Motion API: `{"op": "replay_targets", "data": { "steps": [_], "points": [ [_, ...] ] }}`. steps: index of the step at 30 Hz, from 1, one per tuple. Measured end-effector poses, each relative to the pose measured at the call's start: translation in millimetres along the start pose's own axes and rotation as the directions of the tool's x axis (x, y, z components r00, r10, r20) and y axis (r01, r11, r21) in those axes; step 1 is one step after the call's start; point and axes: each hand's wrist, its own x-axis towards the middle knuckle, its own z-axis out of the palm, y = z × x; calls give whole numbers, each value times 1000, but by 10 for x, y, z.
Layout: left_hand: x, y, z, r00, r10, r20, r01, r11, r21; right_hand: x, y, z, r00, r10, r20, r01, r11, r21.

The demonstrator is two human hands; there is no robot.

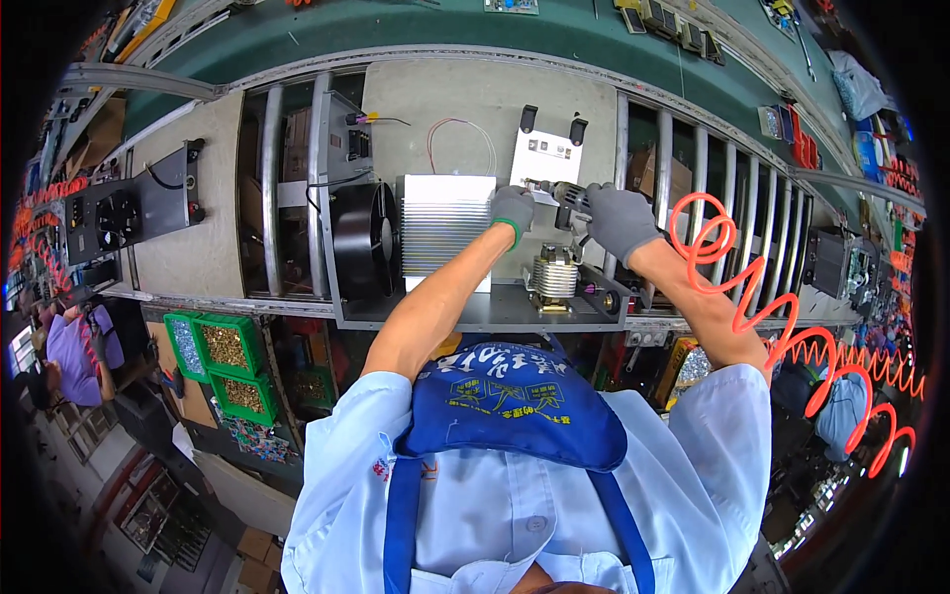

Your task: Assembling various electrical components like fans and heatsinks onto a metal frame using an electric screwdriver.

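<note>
My right hand [621,220], in a grey glove, is wrapped round a grey air screwdriver [568,195], whose tip points left at the near edge of a white panel [550,156]. At that tip my left hand [513,206], gloved grey with a green cuff, has its fingers drawn together. What they pinch is too small to make out. The panel carries two black feet at its far end. Beside my left hand lies a finned heat sink [447,230]. A black fan [363,238] and a transformer [554,276] sit in the grey metal chassis [475,315].
A red coiled air hose [757,297] hangs right of my forearm. Metal rollers [665,148] flank the board [416,94] under the chassis. Green bins of small hardware [236,346] stand lower left. Another chassis [139,210] lies further left, near a person in purple [84,351].
</note>
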Motion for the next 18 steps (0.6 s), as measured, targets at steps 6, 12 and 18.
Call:
{"op": "replay_targets", "data": {
  "steps": [6,12,18],
  "points": [
    [56,-250,293,991,-130,26,131,988,-77,217,-108,59,997,-47,56,53,993,-104],
    [-94,-195,247,988,-142,53,149,971,-186,353,-295,-38,991,19,134,11,975,-222],
    [-232,-8,178,985,-163,57,168,980,-103,548,-670,-105,962,-36,271,131,931,-340]
  ]
}}
